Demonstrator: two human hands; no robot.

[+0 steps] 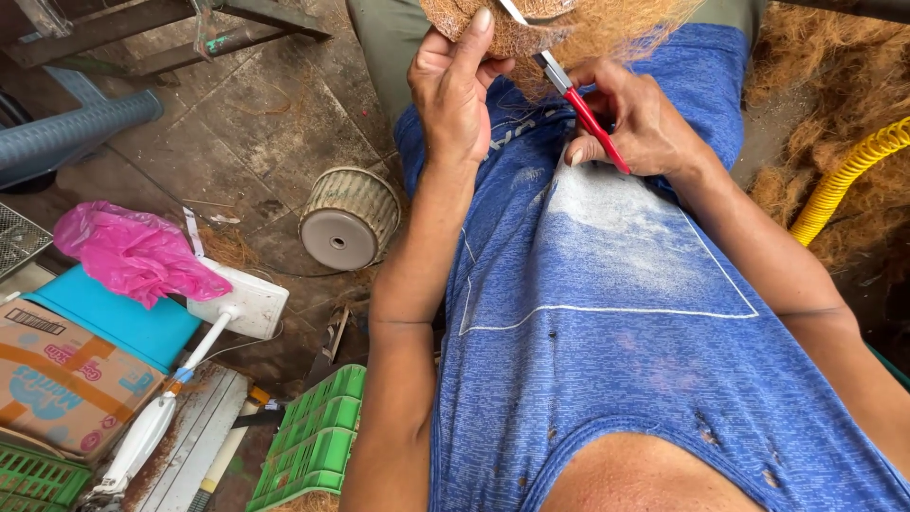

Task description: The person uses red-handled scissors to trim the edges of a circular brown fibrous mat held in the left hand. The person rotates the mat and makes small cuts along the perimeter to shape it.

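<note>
- In the head view, a brown, hairy, round coconut shell (502,28) is held up at the top of the picture, in front of a blue shirt (607,313).
- The left hand (458,90) is closed around the left side of the shell, with the thumb laid flat up against it.
- A small knife with a red handle and a grey metal blade (580,106) is gripped in the right hand (637,123).
- The fingers of the right hand are curled tight around the red handle.
- The blade tip is seen right at the lower edge of the shell; whether it touches cannot be told.
- Loose brown coconut hair (616,28) is seen hanging from the shell, just above the right hand.
- More brown fibre (844,114) is piled on the right side, and a yellow ribbed hose (848,171) is laid over it.
- On the dirty floor to the left, a small round ribbed pot (349,218) is tipped on its side.
- A bright pink plastic bag (133,254) is laid on a flat teal board (114,318).
- A white block (242,301) is placed just beside the pink bag.
- A brown cardboard box (57,379) is seen at the lower left.
- A green plastic crate (318,441) is placed near the left arm.
- A grey plastic pipe (76,128) is laid at the upper left.
</note>
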